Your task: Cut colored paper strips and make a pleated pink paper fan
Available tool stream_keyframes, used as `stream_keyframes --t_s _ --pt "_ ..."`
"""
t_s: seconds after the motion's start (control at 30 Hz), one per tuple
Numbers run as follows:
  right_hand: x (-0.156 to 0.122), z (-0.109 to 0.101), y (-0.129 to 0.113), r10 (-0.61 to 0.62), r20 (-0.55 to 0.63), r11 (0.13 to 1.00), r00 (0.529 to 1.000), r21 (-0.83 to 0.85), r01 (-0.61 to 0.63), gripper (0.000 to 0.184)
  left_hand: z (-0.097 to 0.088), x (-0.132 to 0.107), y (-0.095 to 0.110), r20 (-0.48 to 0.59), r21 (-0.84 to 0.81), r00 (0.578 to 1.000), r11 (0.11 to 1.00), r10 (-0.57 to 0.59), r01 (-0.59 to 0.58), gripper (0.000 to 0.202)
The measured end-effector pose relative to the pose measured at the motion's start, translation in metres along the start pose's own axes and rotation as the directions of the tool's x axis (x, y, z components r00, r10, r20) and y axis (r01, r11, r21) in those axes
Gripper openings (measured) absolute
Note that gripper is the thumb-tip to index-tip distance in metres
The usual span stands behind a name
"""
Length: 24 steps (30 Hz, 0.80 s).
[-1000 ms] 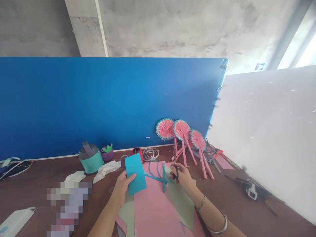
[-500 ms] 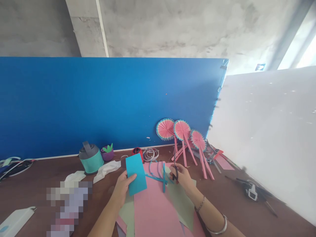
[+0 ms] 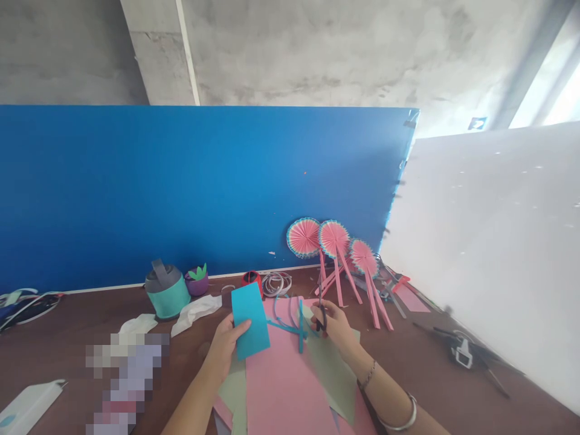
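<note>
Paper (image 3: 248, 307), smooth, blue, rectangular, is pinched by the left grip (image 3: 227, 338); the right grip (image 3: 337, 326) clasps slim scissors (image 3: 322, 319).

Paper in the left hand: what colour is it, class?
The paper in the left hand is plain bright blue, showing best in the head view.

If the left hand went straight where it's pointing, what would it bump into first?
The left hand points forward and slightly right, holding a turquoise rectangular card. Beyond that, it would probably bump the small, rounded red-and-black object, unless it passes above; depth is unclear.
</note>
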State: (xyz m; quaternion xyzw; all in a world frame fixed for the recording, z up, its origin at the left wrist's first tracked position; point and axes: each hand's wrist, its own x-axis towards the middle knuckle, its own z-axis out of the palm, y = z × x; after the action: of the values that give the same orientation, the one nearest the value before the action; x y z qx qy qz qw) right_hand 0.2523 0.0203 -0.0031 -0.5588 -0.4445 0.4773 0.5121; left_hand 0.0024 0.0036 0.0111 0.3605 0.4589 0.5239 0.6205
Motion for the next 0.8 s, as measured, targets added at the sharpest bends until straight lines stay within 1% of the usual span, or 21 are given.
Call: stream_keyframes --t_s 0.43,0.7,0.8 --pt "0.0026 -0.0007 0.0046 -0.005 0.021 1.0 1.0 -0.007 0.006 0.036 -0.0005 0.0015 -0.0008 0.002 0.004 1.0 1.0 0.011 -0.011 0.045" --pt "0.0034 -0.0002 0.0051 -0.013 0.029 0.999 1.0 0.031 0.013 0.037 -0.0004 0.0016 -0.0012 0.019 0.018 1.0 1.0 0.025 -0.025 0.042" --pt "0.0029 0.0002 0.0036 -0.01 0.019 1.0 1.0 0.029 0.01 0.038 -0.0003 0.0019 -0.0004 0.008 0.03 1.0 0.999 0.015 -0.015 0.044"
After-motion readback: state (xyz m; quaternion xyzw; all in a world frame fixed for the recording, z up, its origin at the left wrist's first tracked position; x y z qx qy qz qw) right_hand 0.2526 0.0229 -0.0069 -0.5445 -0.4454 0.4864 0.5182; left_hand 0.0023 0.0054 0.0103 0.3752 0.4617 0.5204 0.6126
